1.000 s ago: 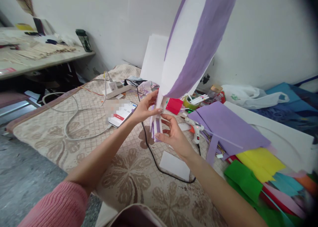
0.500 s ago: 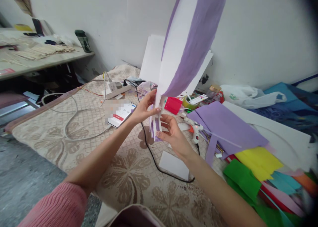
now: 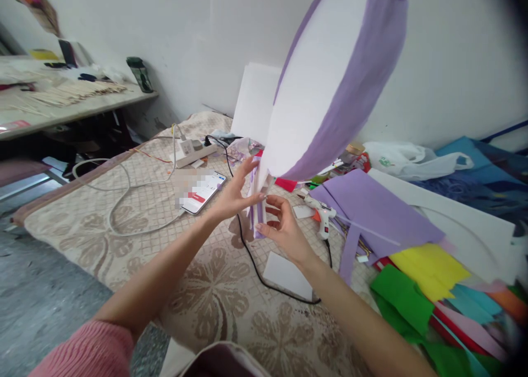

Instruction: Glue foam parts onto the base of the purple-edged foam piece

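A big white foam disc (image 3: 317,91) edged with a purple felt band rises up and to the right from a narrow white-and-purple stem (image 3: 258,209). My left hand (image 3: 237,193) pinches that stem from the left, thumb and fingers on it. My right hand (image 3: 284,228) holds the stem's lower end from the right, fingers curled around it. The stem hangs just above the patterned beige cloth (image 3: 124,212).
A phone (image 3: 202,190), power strip (image 3: 192,149) and white cables lie left. A glue gun (image 3: 324,217), black cord, purple felt sheet (image 3: 371,206), white card (image 3: 289,272) and coloured felt (image 3: 429,289) lie right. White foam boards lean at the wall.
The disc has turned, so more of its white face shows, and tilted further right. Both hands stay on the stem, shifted slightly down.
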### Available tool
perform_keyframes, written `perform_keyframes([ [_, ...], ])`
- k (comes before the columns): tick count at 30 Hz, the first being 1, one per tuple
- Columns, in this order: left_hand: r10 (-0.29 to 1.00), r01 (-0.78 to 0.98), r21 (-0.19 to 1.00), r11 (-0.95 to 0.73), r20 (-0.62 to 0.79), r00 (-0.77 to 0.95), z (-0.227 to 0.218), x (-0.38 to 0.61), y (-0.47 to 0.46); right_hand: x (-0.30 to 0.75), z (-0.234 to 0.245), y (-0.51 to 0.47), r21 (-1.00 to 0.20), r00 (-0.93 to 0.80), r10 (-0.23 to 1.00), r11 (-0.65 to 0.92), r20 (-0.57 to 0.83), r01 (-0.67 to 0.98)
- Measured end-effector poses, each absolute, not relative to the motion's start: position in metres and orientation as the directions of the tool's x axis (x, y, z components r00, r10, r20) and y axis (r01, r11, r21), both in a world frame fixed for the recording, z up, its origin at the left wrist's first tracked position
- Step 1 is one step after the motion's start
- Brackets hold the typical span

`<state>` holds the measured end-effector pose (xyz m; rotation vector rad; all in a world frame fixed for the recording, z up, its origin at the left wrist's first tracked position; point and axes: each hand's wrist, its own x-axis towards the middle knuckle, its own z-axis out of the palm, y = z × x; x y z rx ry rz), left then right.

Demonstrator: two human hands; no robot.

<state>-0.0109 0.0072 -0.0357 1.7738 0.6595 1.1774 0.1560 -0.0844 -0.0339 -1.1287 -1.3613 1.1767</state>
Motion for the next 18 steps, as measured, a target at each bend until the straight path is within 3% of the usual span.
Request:
perform_keyframes([
  [4,0.827,-0.027,0.912,-0.409,0.382,0.413,-0.035,-0.012,0.000,0.157,-0.040,-0.086,-0.986,-0.116,0.984,0.146,0.137,0.075],
  [10,0.833,-0.061,0.910,-0.411,0.402,0.380,-0.036,-0.009,0.004,0.158,-0.045,-0.087,-0.980,-0.106,0.982,0.168,0.157,0.105],
  [15,0.722,-0.082,0.856,-0.510,0.478,0.501,-0.040,-0.016,0.002,0.158,-0.044,-0.085,-0.987,-0.126,0.983,0.140,0.130,0.073],
  [18,0.629,-0.007,0.784,-0.621,0.504,0.592,-0.040,-0.022,-0.001,0.156,-0.042,-0.083,-0.996,-0.137,0.988,0.082,0.076,0.037],
])
